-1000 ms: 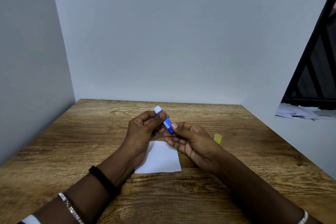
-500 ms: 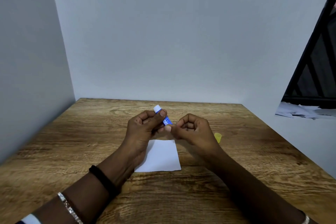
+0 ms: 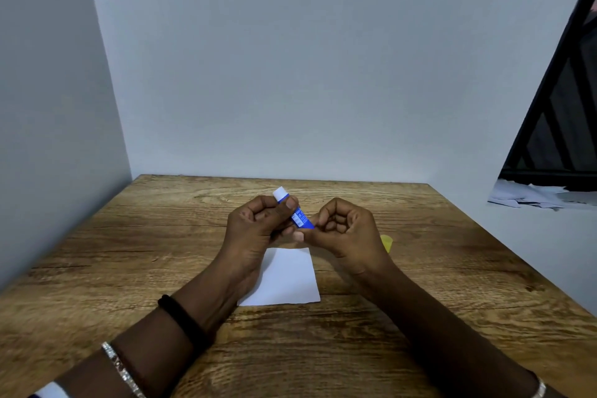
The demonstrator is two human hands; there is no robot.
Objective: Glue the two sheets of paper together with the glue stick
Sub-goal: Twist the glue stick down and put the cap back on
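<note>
Your left hand (image 3: 255,229) is wrapped around the glue stick (image 3: 295,212). Your thumb presses on its blue side, and the white end sticks up past your fingers. The stick leans, with its blue end pointing down to the right. It is up in the air, above the far edge of the white paper (image 3: 286,278). The paper lies flat on the wooden table (image 3: 129,268), and your left wrist covers its left part. You cannot tell if it is one sheet or two. Your right hand (image 3: 347,233) is curled, and its fingertips pinch the low blue end of the stick. A small yellow cap (image 3: 387,242) lies on the table just behind that hand.
</note>
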